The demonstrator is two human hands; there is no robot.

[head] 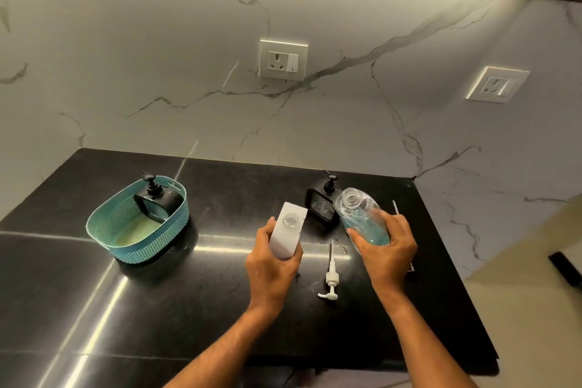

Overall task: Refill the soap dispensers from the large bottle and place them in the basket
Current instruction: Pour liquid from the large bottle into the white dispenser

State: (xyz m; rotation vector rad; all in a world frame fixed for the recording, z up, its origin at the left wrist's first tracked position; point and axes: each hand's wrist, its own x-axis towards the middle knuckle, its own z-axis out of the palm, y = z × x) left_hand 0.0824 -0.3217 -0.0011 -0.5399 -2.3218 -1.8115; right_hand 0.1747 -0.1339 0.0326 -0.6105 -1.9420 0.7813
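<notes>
Head view. A white rectangular soap dispenser (pixel 288 235), its pump removed and neck open, is held tilted above the black worktop (pixel 157 309) by the left hand (pixel 272 264), whose fingers are wrapped round its lower body. The large clear bottle (pixel 360 217), uncapped and partly filled with blue liquid soap, is grasped round its lower half by the right hand (pixel 385 250); its mouth is angled toward the dispenser but is apart from it.

The white pump (pixel 330 277) lies on the worktop between the two hands. A black dispenser (pixel 324 200) stands at the far side just behind the bottle. At the left, a teal basket (pixel 138 230) already holds another black dispenser (pixel 159 198).

Handling judgement: the bottle appears thin-walled and pliable, so a hard squeeze would likely spurt soap; a mid-body hold seems safest. Any soap film would make both containers slippery. The dispenser looks rigid and light, and its narrow neck calls for a slow, steady pour.
</notes>
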